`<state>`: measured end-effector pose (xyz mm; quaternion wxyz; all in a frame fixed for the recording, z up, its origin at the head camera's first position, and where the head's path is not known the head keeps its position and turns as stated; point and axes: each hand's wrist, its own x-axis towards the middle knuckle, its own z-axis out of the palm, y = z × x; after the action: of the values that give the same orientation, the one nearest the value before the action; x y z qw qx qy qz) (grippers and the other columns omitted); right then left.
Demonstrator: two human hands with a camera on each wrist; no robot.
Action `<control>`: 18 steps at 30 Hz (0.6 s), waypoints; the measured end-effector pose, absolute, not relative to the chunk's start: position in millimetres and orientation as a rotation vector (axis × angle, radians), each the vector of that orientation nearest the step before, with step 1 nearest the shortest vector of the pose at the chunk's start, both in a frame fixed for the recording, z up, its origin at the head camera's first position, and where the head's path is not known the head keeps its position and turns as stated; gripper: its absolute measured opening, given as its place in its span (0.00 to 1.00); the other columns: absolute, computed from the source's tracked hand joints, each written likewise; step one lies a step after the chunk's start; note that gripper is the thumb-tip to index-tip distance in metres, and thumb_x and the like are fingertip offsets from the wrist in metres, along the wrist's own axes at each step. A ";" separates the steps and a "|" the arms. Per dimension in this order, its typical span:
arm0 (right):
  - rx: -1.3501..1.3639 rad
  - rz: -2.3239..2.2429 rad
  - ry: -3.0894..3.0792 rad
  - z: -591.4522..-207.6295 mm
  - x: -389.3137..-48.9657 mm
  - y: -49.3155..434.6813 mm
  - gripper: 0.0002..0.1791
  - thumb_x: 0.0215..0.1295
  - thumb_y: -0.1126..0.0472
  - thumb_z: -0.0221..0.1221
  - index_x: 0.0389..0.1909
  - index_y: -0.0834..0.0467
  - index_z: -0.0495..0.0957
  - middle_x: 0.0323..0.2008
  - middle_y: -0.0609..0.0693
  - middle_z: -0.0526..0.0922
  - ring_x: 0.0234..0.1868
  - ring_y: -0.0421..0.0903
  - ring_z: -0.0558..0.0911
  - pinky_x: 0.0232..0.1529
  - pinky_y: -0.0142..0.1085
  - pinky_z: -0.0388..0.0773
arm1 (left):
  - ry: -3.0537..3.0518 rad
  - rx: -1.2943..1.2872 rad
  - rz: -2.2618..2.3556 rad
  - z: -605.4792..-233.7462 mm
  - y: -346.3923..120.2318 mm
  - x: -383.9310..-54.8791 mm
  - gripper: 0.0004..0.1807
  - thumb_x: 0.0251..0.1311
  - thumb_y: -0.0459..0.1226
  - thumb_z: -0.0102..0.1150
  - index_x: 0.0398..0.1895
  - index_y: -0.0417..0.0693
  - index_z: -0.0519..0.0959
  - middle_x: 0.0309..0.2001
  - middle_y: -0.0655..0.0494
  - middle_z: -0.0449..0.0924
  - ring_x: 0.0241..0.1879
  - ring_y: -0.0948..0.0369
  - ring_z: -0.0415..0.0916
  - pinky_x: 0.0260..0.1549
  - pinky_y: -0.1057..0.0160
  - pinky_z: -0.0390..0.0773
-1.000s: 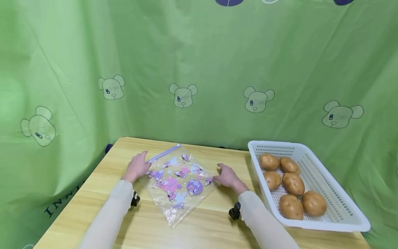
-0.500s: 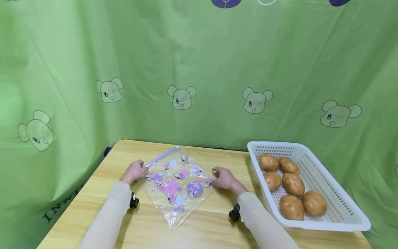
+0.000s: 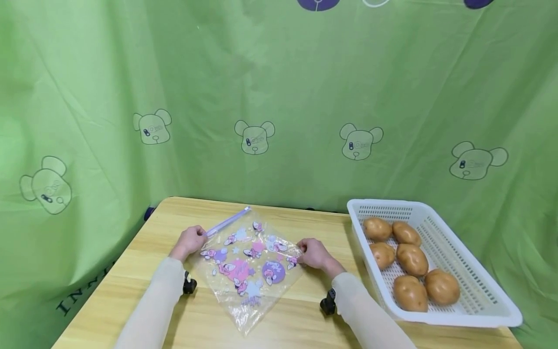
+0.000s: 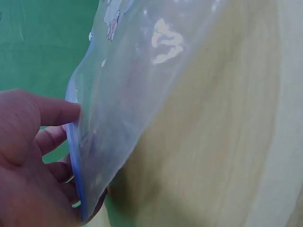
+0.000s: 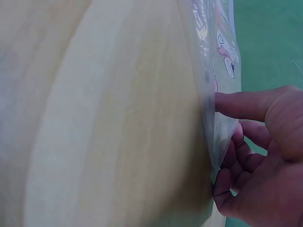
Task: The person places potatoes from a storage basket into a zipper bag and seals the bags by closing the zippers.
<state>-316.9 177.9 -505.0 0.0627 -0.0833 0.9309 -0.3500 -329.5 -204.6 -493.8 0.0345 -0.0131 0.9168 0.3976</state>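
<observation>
A clear zip bag (image 3: pixel 248 264) printed with pink and purple cartoon figures lies over the table, set cornerwise, its purple slider strip (image 3: pixel 226 222) at the upper left. My left hand (image 3: pixel 190 241) pinches the bag at the lower end of that strip; in the left wrist view the thumb (image 4: pixel 59 111) presses the plastic just beside the blue-purple edge, fingers behind it. My right hand (image 3: pixel 315 252) pinches the bag's right corner between thumb (image 5: pixel 241 105) and curled fingers. Between the hands the bag is flat, with no contents showing.
A white plastic basket (image 3: pixel 479 261) with several brown potatoes (image 3: pixel 411 259) stands at the right of the wooden table (image 3: pixel 292 325). A green curtain (image 3: pixel 296 72) with bear-head prints hangs behind the table's back edge.
Both hands have closed their fingers on the bag's corners; the left hand came slightly down and nearer. The bag has shifted a little towards me. Basket and potatoes stay in place.
</observation>
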 end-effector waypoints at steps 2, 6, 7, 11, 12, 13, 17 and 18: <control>-0.251 -1.081 2.799 -504.8 -316.2 178.4 0.19 0.43 0.73 0.68 0.40 0.65 0.78 0.29 0.50 0.73 0.31 0.45 0.72 0.33 0.34 0.75 | 2.807 -0.042 1.248 -493.0 -204.8 -329.2 0.07 0.64 0.35 0.48 0.37 0.39 0.73 0.31 0.48 0.74 0.27 0.57 0.68 0.23 0.64 0.71; -0.281 -1.117 2.792 -502.6 -311.3 179.2 0.12 0.47 0.73 0.65 0.34 0.63 0.76 0.28 0.50 0.73 0.30 0.46 0.72 0.31 0.34 0.75 | 2.781 -0.006 1.300 -488.1 -206.1 -327.7 0.07 0.66 0.35 0.45 0.37 0.39 0.71 0.31 0.47 0.72 0.25 0.57 0.67 0.23 0.64 0.71; -0.285 -1.126 2.793 -501.8 -309.5 179.2 0.10 0.48 0.73 0.64 0.32 0.62 0.76 0.28 0.50 0.74 0.30 0.46 0.73 0.30 0.34 0.75 | 2.775 0.009 1.311 -486.2 -206.6 -326.9 0.07 0.66 0.34 0.44 0.38 0.39 0.71 0.31 0.47 0.72 0.26 0.57 0.67 0.23 0.64 0.71; -0.300 -1.153 2.791 -499.5 -302.0 178.6 0.08 0.49 0.73 0.63 0.28 0.61 0.75 0.25 0.50 0.75 0.28 0.45 0.73 0.27 0.33 0.74 | 2.760 0.031 1.355 -477.3 -208.2 -324.7 0.06 0.67 0.34 0.44 0.39 0.40 0.70 0.33 0.47 0.73 0.30 0.56 0.69 0.28 0.63 0.74; -0.303 -1.161 2.786 -499.0 -300.2 178.3 0.08 0.49 0.73 0.64 0.27 0.61 0.75 0.25 0.50 0.74 0.28 0.45 0.73 0.26 0.33 0.74 | 2.767 0.035 1.363 -474.8 -208.7 -324.8 0.05 0.67 0.33 0.44 0.39 0.40 0.70 0.34 0.46 0.73 0.32 0.55 0.70 0.30 0.62 0.74; -0.309 -1.167 2.785 -498.6 -298.8 178.0 0.08 0.49 0.73 0.64 0.27 0.61 0.75 0.24 0.49 0.74 0.27 0.44 0.72 0.26 0.32 0.73 | 2.780 0.046 1.372 -472.4 -209.2 -325.1 0.05 0.66 0.33 0.44 0.40 0.39 0.70 0.36 0.46 0.74 0.34 0.54 0.71 0.33 0.61 0.75; -0.348 -1.186 2.776 -496.0 -294.6 176.6 0.09 0.48 0.72 0.65 0.27 0.61 0.74 0.23 0.49 0.74 0.25 0.44 0.72 0.23 0.31 0.72 | 2.859 0.079 1.415 -462.3 -210.5 -328.0 0.09 0.64 0.30 0.46 0.45 0.36 0.71 0.40 0.44 0.75 0.40 0.51 0.72 0.41 0.54 0.75; -0.351 -1.187 2.772 -495.0 -294.0 176.2 0.09 0.48 0.72 0.65 0.27 0.61 0.74 0.23 0.49 0.74 0.25 0.43 0.72 0.22 0.31 0.72 | 2.874 0.086 1.418 -459.8 -210.7 -328.5 0.11 0.63 0.29 0.46 0.47 0.36 0.72 0.41 0.43 0.75 0.41 0.50 0.73 0.43 0.53 0.75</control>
<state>-294.0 176.2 -495.0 0.0529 -0.1155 0.9119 -0.3903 -328.5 -210.7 -459.8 -0.0321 0.0268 0.8960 0.4420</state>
